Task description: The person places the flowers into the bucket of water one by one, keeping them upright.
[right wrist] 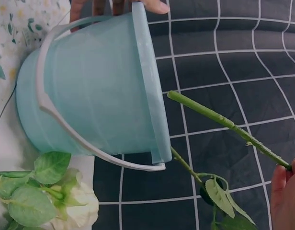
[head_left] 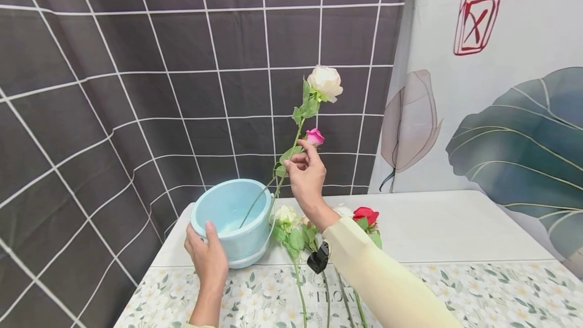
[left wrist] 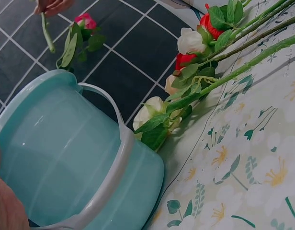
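A light blue bucket (head_left: 243, 247) stands upright near the back of the table. My left hand (head_left: 208, 256) grips its near left side, thumb at the rim. Above and right of the bucket, my right hand (head_left: 308, 173) pinches the stem of a white rose (head_left: 325, 83). The cut end of that green stem (right wrist: 209, 114) hangs just above the bucket's opening, apart from the rim, in the right wrist view. A pink rose (head_left: 315, 137) leans out over the far right rim, its stem inside the bucket; my right hand partly hides it in the head view.
Several roses lie on the table right of the bucket, among them a cream rose (head_left: 286, 215) and a red rose (head_left: 366, 215), stems toward me. A flower-patterned cloth (head_left: 492, 287) covers the table. Behind hangs a dark checked curtain (head_left: 237, 90). The bucket's white handle (left wrist: 107, 187) hangs down.
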The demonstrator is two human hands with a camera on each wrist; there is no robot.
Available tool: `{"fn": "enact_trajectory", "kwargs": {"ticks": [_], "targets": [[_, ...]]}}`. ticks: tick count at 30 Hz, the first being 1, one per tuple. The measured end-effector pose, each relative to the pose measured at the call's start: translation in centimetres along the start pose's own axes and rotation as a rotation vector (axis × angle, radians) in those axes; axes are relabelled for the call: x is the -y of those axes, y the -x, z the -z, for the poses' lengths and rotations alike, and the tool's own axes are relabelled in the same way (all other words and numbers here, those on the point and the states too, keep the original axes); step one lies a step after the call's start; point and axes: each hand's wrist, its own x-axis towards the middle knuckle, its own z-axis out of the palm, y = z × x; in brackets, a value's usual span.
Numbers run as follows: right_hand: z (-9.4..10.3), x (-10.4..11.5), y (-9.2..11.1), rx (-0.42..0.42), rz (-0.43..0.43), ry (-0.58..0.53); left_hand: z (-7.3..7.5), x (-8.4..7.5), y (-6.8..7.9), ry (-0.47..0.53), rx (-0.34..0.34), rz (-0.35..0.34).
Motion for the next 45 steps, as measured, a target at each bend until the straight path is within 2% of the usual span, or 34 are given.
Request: {"fn": "enact_trajectory", "kwargs": {"ticks": [11,18,29,38,45], "targets": [[-1.1,-0.5,0.3,0.015,0.003,0.072,-0.2,0.1,0.1,0.002,-0.007,-0.008],[-1.7,-0.5,0.2,0.031,0.003,0.073,-0.3,-0.1,-0.1,-0.005,-0.003,-0.004],[-2.6,0.0,0.1,0.028,0.06,0.047,-0.2,-0.1,0.0,-0.01,-0.008,-0.011],[-3.3,-0.3,0.8,0.132,0.082,0.127,-0.1,0.0,0.0,-0.022,-0.006,-0.006],[-3.6,-1.1,1.4,0.239,0.046,0.167,0.0,0.1,-0.1,-0.027,-0.012,-0.001]]}}
